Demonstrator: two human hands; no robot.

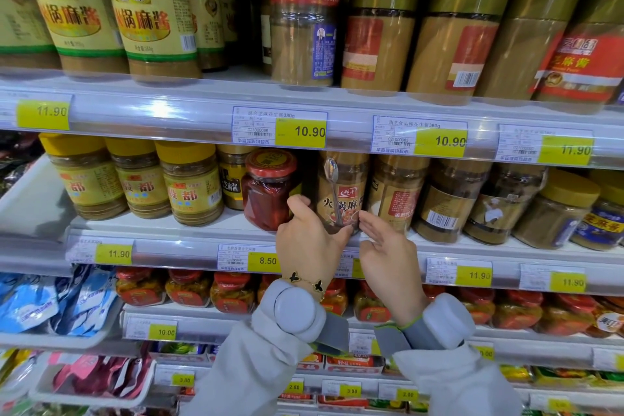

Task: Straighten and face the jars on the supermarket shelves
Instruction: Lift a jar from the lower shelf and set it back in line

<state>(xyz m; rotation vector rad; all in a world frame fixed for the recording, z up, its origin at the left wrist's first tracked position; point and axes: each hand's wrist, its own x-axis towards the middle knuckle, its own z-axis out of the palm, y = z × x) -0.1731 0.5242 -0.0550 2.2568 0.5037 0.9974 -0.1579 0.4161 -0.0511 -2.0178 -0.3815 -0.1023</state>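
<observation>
Both hands were frame centre, on the middle shelf (202,230). Left hand (305,240) gripped the spoon jar's (341,192) base, fingers curled round it. Right hand (388,246) was open, fingertips at the jar's right side. Jar stood upright, label roughly forward, directly behind the hands; left nearer.

A brown jar (341,192) with a spoon (332,179) taped on is held low by the left hand (305,240). It is touched by the right hand's (388,253) straight fingers. A red jar (268,189) is seen just beside it on the shelf (202,230).
</observation>
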